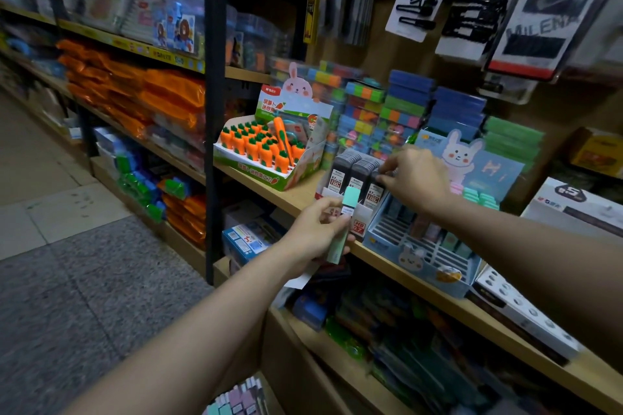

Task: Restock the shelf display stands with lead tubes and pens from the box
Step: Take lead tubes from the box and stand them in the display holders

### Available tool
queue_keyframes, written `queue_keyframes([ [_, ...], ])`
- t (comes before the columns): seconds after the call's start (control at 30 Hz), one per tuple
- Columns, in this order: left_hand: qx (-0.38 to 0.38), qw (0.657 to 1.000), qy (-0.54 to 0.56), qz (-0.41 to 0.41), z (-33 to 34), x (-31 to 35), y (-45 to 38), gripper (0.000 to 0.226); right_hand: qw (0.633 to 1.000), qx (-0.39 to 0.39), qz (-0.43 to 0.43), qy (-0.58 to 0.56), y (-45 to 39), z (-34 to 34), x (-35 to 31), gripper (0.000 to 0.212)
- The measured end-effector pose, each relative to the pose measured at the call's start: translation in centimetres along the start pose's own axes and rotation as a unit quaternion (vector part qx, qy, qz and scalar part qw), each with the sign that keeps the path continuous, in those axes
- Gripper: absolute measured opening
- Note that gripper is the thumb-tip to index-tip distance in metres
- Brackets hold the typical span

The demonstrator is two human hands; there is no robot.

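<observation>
A green lead tube (340, 226) with a mint cap is gripped by the left hand (317, 229), fingers and thumb curled round it, in front of the wooden shelf (421, 283) edge. The tube is held roughly upright, slightly tilted, just at 7 o'clock of a display stand of black lead tubes (357, 175). The right hand (414, 178) is reached over that stand, and one black tube in the right-hand row is pinched at its top between thumb and fingertips. At 4 o'clock of the black stand, touching it, a blue rabbit stand (421, 246) is seen on the same shelf; most of its front slots are bare, while a few pastel tubes (472, 195) are stood in its rear rows. At 10 o'clock of the black tubes a carton of carrot erasers (263, 148) is set. At the bottom edge of the view, at 6 o'clock, more pastel tubes are visible in a box (236, 401).
</observation>
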State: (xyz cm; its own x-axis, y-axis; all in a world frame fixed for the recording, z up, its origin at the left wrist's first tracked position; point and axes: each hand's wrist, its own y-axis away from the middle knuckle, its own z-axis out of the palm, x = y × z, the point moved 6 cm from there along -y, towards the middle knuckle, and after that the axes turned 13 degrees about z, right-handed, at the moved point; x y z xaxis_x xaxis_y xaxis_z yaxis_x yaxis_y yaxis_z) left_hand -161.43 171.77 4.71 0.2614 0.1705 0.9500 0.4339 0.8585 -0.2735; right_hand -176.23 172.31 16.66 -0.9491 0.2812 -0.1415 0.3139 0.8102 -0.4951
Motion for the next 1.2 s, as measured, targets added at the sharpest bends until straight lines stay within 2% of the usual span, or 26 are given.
queue_keyframes([
  [0.07,-0.013,1.0,0.0,0.004,0.3,-0.1,0.0,0.024,0.998,0.03,-0.016,-0.048,0.5,-1.0,0.3,0.028],
  [0.17,-0.023,1.0,-0.012,0.018,1.0,-0.1,0.0,0.02,0.976,0.05,-0.023,-0.212,2.8,-2.9,1.6,0.028],
  [0.27,-0.022,0.999,0.035,0.018,2.9,0.1,0.1,0.012,0.943,-0.023,0.028,-0.331,6.0,-2.3,3.6,0.022],
  [0.4,-0.05,0.998,0.032,0.029,6.6,0.2,0.8,0.013,0.893,-0.08,0.112,-0.428,8.9,-1.1,5.9,0.031],
  [0.5,-0.07,0.996,0.032,0.037,9.0,0.0,1.8,0.013,0.881,-0.089,0.124,-0.449,10.0,-1.7,6.8,0.03],
  [0.63,-0.1,0.994,0.03,0.04,10.8,0.5,2.5,0.013,0.893,-0.103,0.117,-0.421,10.4,-3.2,8.2,0.028],
  [0.7,-0.127,0.987,-0.068,0.072,11.4,1.1,2.7,0.015,0.89,-0.113,0.124,-0.424,10.2,-4.3,9.4,0.029],
  [0.77,-0.151,0.939,-0.27,0.151,11.4,1.8,2.5,0.02,0.892,-0.084,0.123,-0.426,9.6,-6.2,11.0,0.029],
  [0.83,-0.152,0.888,-0.381,0.206,11.1,2.2,2.5,0.029,0.915,0.001,0.107,-0.389,8.7,-8.8,12.8,0.029],
  [0.93,-0.145,0.85,-0.45,0.231,9.8,1.5,2.4,0.043,0.937,0.061,0.102,-0.328,8.0,-10.3,14.7,0.029],
  [1.07,-0.225,0.782,-0.546,0.2,9.4,-1.3,2.6,0.06,0.963,0.062,0.076,-0.252,8.1,-8.9,14.9,0.028],
  [1.13,-0.233,0.742,-0.591,0.215,9.2,-2.0,2.6,0.064,0.968,0.059,0.066,-0.236,8.2,-8.0,14.7,0.027],
  [1.2,-0.224,0.725,-0.606,0.238,9.0,-2.0,2.5,0.065,0.968,0.05,0.067,-0.235,8.2,-7.0,14.6,0.026],
])
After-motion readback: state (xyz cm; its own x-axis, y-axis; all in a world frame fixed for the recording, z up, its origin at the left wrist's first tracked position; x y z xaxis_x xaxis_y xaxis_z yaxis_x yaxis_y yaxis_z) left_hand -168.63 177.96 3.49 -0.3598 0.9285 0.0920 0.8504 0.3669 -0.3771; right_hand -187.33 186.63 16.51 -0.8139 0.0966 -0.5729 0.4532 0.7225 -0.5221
